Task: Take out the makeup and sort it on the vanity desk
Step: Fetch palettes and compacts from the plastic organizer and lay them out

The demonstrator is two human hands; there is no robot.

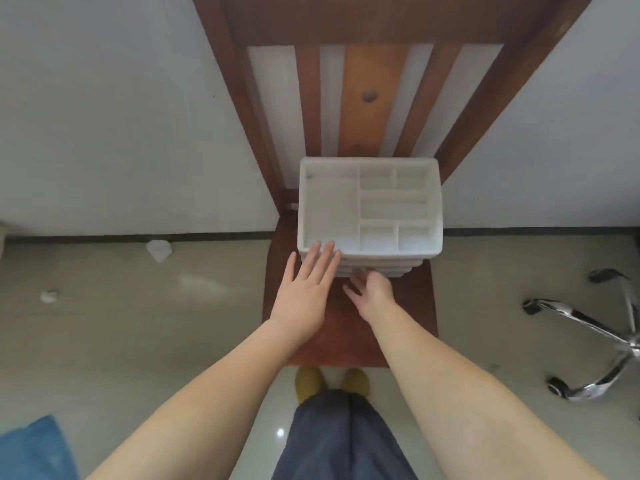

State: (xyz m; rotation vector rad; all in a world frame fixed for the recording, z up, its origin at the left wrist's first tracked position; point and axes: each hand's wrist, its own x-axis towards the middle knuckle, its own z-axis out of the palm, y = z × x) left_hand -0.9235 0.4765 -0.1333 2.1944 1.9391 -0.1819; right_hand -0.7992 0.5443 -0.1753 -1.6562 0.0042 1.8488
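A white plastic makeup organiser (434, 202) with several top compartments stands on the seat of a brown wooden chair (398, 327). All its compartments look bare; no makeup shows. My left hand (304, 292) lies flat with straight fingers, its fingertips touching the organiser's front left rim. My right hand (372, 289) reaches to the drawer fronts below the rim, and its curled fingers pinch what seems to be a small drawer handle (360, 270).
The chair's slatted back (370, 98) rises behind the organiser against a white wall. A chrome swivel-chair base (606, 341) lies on the floor at right. Crumpled white scraps (158, 250) sit on the floor at left, blue cloth (33, 448) at bottom left. My feet stand before the chair.
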